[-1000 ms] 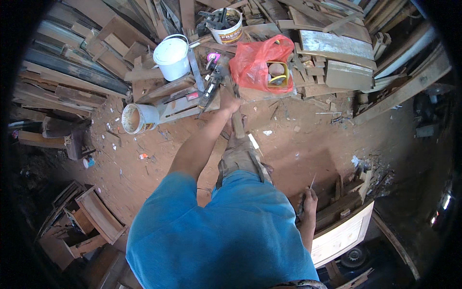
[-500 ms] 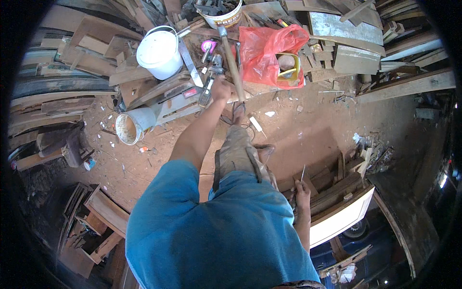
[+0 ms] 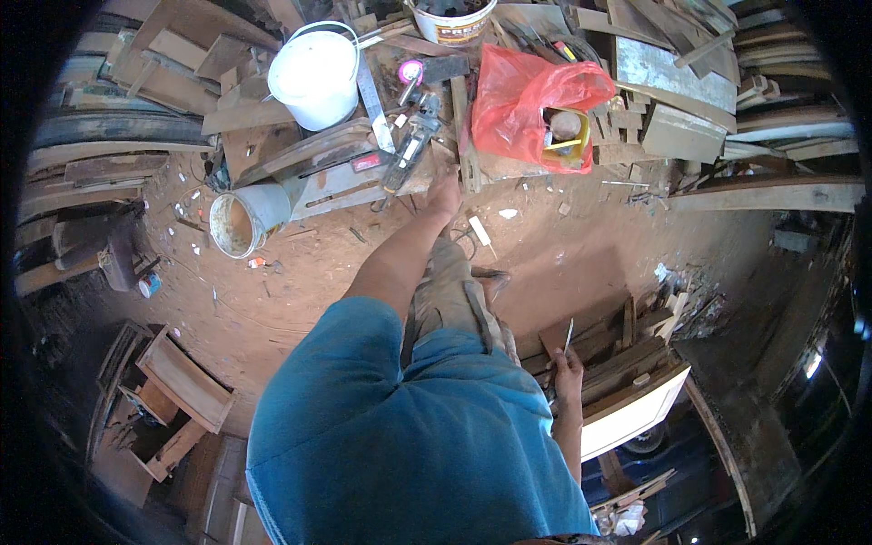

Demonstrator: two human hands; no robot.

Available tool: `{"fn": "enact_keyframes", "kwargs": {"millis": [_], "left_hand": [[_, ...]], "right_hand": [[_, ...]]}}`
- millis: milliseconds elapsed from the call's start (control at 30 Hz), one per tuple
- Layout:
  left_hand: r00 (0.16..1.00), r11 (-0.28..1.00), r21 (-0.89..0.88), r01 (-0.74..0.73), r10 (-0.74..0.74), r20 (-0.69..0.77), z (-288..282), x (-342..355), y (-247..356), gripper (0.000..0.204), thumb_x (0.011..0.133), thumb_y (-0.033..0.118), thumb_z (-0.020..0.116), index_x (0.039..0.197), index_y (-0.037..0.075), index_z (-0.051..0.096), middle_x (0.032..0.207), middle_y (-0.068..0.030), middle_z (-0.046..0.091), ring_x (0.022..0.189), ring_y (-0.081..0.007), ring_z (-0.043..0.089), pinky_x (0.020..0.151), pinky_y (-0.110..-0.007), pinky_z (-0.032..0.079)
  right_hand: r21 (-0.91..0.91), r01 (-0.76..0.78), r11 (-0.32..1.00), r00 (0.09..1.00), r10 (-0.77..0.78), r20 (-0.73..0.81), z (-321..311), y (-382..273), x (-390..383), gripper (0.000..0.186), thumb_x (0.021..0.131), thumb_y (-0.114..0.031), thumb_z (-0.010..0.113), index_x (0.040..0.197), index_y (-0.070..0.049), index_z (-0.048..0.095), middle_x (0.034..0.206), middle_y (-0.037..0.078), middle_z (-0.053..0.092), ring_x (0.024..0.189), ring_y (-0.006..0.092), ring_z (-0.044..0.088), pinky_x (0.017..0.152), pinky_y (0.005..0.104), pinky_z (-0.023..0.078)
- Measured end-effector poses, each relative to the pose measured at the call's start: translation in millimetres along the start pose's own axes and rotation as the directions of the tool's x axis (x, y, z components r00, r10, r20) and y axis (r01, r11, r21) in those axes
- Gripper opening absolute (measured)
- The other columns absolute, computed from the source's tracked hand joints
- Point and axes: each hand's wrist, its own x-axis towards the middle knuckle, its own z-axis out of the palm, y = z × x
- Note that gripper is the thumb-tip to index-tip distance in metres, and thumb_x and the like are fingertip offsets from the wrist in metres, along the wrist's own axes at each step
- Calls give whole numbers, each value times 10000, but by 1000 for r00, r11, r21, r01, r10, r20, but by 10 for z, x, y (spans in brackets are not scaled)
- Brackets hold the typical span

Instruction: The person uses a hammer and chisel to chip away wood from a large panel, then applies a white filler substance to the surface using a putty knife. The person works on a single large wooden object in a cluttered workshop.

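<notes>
Has the left hand [image 3: 444, 193] at the near edge of the low work surface [image 3: 498, 169], just left of the hammer [image 3: 461, 104], laid there with handle lengthwise toward the body (cannot tell finger closure or contact). Grips a thin pointed tool [image 3: 569, 334] in the right hand [image 3: 568, 371], well apart. Has a power tool [image 3: 413, 145] close on the left, a red bag [image 3: 509, 100] on the right, and open dirt floor [image 3: 545, 245] nearer the body.

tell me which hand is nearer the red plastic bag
Left: the left hand is just below and left of the bag in the picture; the right hand is far below it.
</notes>
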Motion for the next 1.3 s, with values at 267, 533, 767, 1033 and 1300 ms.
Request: {"fn": "enact_keyframes", "kwargs": {"millis": [267, 533, 767, 1033, 1300], "left_hand": [[982, 990, -85, -112, 98, -159, 110, 121, -514, 239, 966, 170, 536, 907, 35, 723, 903, -241, 708, 927, -433, 687, 808, -520, 552], [868, 770, -637, -14, -307, -389, -1577, 246, -913, 276, 1050, 221, 484, 1152, -5, 605, 892, -257, 665, 884, -452, 652, 820, -540, 501], [580, 938, -207, 279, -337, -742, -3629, 959, -1022, 411, 999, 291, 559, 845, -59, 709, 910, -289, 713, 871, -465, 698, 778, -561, 534], [782, 961, 190, 202, -41, -622, -3602, 1348, -1414, 281, 956, 174, 556, 875, -29, 733, 892, -253, 727, 863, -430, 722, 767, -515, 579], [876, 870, 451, 201, 46, -479, -3821, 1401, -1318, 250, 962, 116, 532, 872, -14, 726, 903, -225, 738, 822, -385, 734, 752, -481, 589]], "right_hand": [[-92, 136, 986, 990, -134, 35, 54, -187, 207, 287, 1028, -316, 638, 1079, -38, 689, 742, 18, 590, 526, 112, 555, 484, 282, 447], [-138, 326, 935, 940, -305, 152, 506, -981, 493, 386, 1007, -345, 676, 1199, -12, 638, 797, 49, 608, 535, 112, 550, 480, 279, 438], [-232, 446, 864, 882, -380, 279, 986, -2026, 472, 483, 999, -373, 680, 1305, -9, 598, 799, 73, 627, 508, 118, 557, 457, 282, 463], [-318, 395, 862, 901, -296, 316, 1024, -2100, 450, 582, 993, -391, 679, 1409, -2, 558, 801, 72, 648, 560, 123, 591, 510, 283, 493], [-383, 517, 766, 833, -347, 431, 1424, -2178, 716, 499, 975, -360, 685, 1290, 17, 594, 784, 58, 629, 583, 123, 579, 527, 298, 490]]}}
